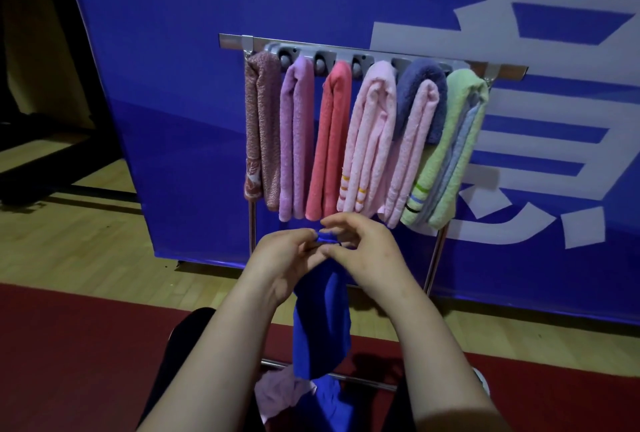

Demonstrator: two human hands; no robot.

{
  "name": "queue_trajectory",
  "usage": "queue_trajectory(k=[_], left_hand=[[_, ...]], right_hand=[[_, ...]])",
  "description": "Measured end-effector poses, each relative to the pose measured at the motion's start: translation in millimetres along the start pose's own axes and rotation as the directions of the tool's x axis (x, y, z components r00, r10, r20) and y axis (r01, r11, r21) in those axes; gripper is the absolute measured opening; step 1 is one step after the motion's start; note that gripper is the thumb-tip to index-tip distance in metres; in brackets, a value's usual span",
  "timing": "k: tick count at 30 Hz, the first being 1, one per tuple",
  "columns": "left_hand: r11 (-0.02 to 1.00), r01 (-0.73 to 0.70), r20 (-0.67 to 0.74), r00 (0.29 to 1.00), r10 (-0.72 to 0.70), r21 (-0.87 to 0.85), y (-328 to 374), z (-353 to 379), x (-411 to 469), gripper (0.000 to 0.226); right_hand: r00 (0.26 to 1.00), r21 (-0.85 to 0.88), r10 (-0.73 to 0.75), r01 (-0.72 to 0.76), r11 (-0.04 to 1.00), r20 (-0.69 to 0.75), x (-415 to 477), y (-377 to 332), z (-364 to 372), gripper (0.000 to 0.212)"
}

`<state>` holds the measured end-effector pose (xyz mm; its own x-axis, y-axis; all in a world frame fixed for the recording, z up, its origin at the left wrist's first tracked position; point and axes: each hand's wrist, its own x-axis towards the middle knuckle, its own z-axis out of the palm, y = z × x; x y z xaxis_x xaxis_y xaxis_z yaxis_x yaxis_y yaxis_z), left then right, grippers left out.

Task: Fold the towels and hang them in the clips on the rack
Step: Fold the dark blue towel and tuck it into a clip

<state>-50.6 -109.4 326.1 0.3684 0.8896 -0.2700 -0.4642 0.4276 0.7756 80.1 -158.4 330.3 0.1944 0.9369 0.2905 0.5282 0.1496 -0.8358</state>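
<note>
A bright blue towel [322,324] hangs down from both my hands, just below the rack. My left hand [289,258] pinches its bunched top edge, and my right hand [363,251] pinches the same edge from the other side. The rack [374,51] is a metal bar with grey clips. Several folded towels hang from it: a speckled red one [261,127], a purple one [296,141], a coral one [329,141], a pink one [372,141], a dark blue one around a pink one [420,102] and a green one [450,151].
A pale pink towel [278,393] lies low between my legs, beside the blue towel's lower end. Behind the rack stands a big blue banner [173,85] with white characters. The rack's legs [434,258] stand on wooden floor beside a red mat [86,345].
</note>
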Motion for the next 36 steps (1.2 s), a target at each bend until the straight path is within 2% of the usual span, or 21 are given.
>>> queue_trajectory(k=[5,6,8,10,12,14,17,18,19,23,26,29,31,34,36], left_hand=[[0.998,-0.015,0.051,0.999,0.011,0.068,-2.5,2.2,1.6,0.013],[0.992,-0.018,0.054,0.998,0.011,0.124,-1.7,0.9,2.3,0.015],[0.924,-0.049,0.063,0.998,0.027,0.378,-0.7,-3.7,3.6,0.017],[0.739,-0.098,0.087,0.995,0.054,0.666,-1.3,-8.6,4.0,0.014],[0.567,-0.133,0.096,0.991,0.095,0.813,-4.1,-13.9,6.8,0.011],[0.392,-0.151,0.101,0.984,0.146,0.907,-7.7,-22.1,12.1,0.005],[-0.009,-0.133,0.132,0.971,0.2,0.991,-11.3,-36.6,22.9,0.009],[-0.091,-0.122,0.138,0.969,0.207,0.988,-13.0,-40.9,25.9,0.015],[-0.127,-0.115,0.14,0.967,0.211,0.985,-13.2,-43.8,26.7,0.02],[-0.158,-0.167,0.203,0.946,0.252,0.973,-5.2,-51.9,29.6,0.023],[-0.159,-0.204,0.248,0.907,0.341,0.966,8.8,-54.2,29.0,0.021],[-0.172,-0.251,0.304,0.819,0.486,0.953,22.8,-53.2,26.1,0.015],[-0.219,-0.27,0.347,0.764,0.545,0.938,29.6,-49.7,23.0,0.012],[-0.25,-0.245,0.343,0.788,0.512,0.937,33.6,-41.9,16.4,0.016],[-0.257,-0.247,0.351,0.758,0.55,0.934,33.8,-39.6,14.4,0.017]], right_hand=[[0.993,0.027,0.006,-0.003,1.0,-0.122,3.8,4.9,-4.1,0.022],[0.99,0.022,0.006,-0.003,1.0,-0.141,3.7,5.4,-5.4,0.024],[0.983,0.029,0.003,0.003,1.0,-0.184,4.5,6.8,-8.4,0.029],[0.977,0.045,0.001,0.009,0.999,-0.213,5.9,6.5,-12.8,0.03],[0.971,0.056,-0.004,0.018,0.998,-0.238,6.8,4.5,-18.2,0.024],[0.962,0.078,-0.011,0.033,0.996,-0.272,7.2,2.9,-24.3,0.019],[0.945,0.082,-0.024,0.054,0.995,-0.326,7.6,2.9,-34.0,0.017],[0.939,0.077,-0.023,0.052,0.996,-0.343,8.0,4.4,-37.3,0.018],[0.933,0.075,-0.019,0.049,0.996,-0.36,8.5,5.8,-40.5,0.02],[0.914,0.069,0.008,0.022,0.997,-0.405,8.4,13.8,-49.8,0.018],[0.904,0.056,0.011,0.015,0.998,-0.428,6.0,15.3,-53.1,0.012],[0.883,0.046,-0.002,0.026,0.999,-0.47,6.8,19.2,-53.2,0.024],[0.885,-0.001,-0.005,0.006,1.0,-0.465,6.6,23.8,-50.3,0.03],[0.874,-0.045,0.027,-0.055,0.997,-0.485,-0.3,31.8,-45.0,0.027],[0.843,-0.067,-0.005,-0.037,0.997,-0.538,-5.2,30.0,-44.2,0.027]])
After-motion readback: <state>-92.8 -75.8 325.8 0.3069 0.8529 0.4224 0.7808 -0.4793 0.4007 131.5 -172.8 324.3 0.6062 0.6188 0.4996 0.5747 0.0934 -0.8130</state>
